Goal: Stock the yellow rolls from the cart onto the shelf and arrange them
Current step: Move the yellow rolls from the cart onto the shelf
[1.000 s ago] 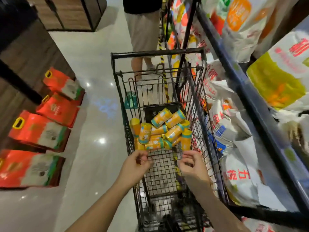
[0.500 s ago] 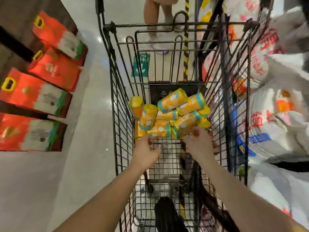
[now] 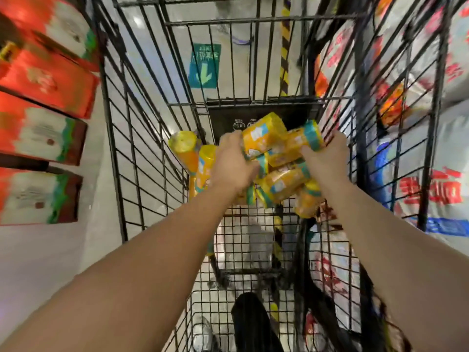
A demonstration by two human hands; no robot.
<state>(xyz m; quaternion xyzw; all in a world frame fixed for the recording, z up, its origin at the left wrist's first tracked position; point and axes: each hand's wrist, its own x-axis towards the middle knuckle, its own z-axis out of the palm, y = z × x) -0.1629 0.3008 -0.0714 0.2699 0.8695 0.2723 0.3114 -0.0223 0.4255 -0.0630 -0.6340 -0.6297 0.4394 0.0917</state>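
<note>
Several yellow rolls (image 3: 281,184) with teal bands lie heaped at the far end of the black wire cart (image 3: 142,153). Both my arms reach deep into the cart. My left hand (image 3: 234,166) wraps around the left side of a cluster of rolls, its fingers against one yellow roll (image 3: 264,134) on top. My right hand (image 3: 327,161) presses on the right side of the same cluster, fingers over the teal end of another roll (image 3: 302,143). Two more rolls (image 3: 187,153) stand to the left of my left hand, untouched. The fingertips are hidden among the rolls.
Red and white boxes (image 3: 43,138) line the floor at the left. White sacks with red print (image 3: 436,158) fill the shelving on the right, close against the cart's side. A green floor sticker (image 3: 204,66) shows through the cart's front wires.
I have leaned in closer. Both hands moved forward from the near edge of the heap and closed around the upper rolls from either side.
</note>
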